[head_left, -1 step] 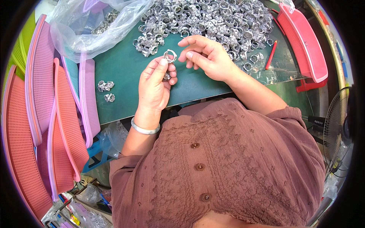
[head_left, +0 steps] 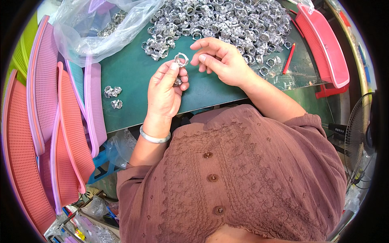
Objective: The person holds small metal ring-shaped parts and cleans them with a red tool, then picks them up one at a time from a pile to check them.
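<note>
My left hand [head_left: 164, 91] is raised over the green table [head_left: 129, 77] and pinches a silver metal ring [head_left: 181, 60] between thumb and fingertips. Another small silver piece [head_left: 177, 82] is tucked under its curled fingers. A silver bangle [head_left: 154, 137] circles that wrist. My right hand [head_left: 223, 60] hovers just right of the ring, fingers spread and pointing at it, holding nothing that I can see. Behind both hands lies a big heap of the same silver rings [head_left: 227, 20].
Two or three loose rings [head_left: 112, 92] lie on the table's left part. A clear plastic bag [head_left: 105, 28] holding more rings sits at the back left. Pink and orange mesh trays [head_left: 40, 101] lean at the left, a pink tray [head_left: 324, 44] and a red pen [head_left: 288, 58] at the right, and a fan [head_left: 358, 137] stands beyond.
</note>
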Available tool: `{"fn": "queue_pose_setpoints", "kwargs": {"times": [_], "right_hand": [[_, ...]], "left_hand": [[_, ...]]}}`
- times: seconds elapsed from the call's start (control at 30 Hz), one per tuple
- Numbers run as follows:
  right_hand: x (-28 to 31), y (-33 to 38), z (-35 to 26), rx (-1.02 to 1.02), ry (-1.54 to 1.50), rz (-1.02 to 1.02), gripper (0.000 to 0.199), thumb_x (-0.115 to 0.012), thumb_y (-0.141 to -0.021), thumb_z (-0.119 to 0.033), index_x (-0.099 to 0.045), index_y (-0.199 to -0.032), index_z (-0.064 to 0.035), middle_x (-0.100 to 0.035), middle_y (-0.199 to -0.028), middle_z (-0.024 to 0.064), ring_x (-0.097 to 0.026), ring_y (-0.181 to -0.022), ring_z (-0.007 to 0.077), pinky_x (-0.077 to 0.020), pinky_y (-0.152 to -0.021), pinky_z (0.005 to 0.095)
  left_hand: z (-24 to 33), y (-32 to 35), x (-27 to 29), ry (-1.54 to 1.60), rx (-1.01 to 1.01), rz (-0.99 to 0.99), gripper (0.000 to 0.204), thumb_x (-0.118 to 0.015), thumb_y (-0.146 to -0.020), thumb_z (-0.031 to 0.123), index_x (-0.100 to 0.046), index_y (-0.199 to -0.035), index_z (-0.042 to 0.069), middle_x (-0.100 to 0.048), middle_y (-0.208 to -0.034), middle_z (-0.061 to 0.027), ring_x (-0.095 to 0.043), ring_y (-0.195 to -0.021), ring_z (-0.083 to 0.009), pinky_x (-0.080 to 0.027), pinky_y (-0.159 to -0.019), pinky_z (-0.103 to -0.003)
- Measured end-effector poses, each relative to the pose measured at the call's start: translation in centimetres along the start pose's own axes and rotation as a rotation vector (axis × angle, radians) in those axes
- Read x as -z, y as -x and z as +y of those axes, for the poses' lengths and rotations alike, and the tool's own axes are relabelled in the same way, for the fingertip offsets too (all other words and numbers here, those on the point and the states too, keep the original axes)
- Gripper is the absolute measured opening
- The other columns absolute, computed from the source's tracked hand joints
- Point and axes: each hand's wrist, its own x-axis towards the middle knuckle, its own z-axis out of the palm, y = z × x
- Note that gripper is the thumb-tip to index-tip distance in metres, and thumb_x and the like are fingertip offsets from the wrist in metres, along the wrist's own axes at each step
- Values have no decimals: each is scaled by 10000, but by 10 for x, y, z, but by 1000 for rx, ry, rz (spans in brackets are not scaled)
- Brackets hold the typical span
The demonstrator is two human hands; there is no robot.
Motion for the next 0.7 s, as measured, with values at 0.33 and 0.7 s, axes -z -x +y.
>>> {"fn": "queue_pose_setpoints", "kwargs": {"times": [0.33, 0.7], "right_hand": [[2, -2, 6, -1, 41, 52, 205, -460, -855, -45, -538, -1045, -40, -600, -847, 34, -528, -685, 64, -442, -606, 204], [17, -22, 8, 643, 1135, 302, 151, -563, -660, -48, -606, -803, -73, -547, -815, 53, -503, -837, 224, -388, -751, 347]], "left_hand": [[-1, 0, 7, 80, 53, -52, 204, -480, -883, 145, -532, -1013, -3, -528, -789, -44, -478, -676, -106, -403, -556, -216], [6, 2, 4, 155, 88, -87, 258, -432, -859, 170, -547, -1013, -2, -586, -920, -135, -577, -739, -208, -462, -548, -263]]}}
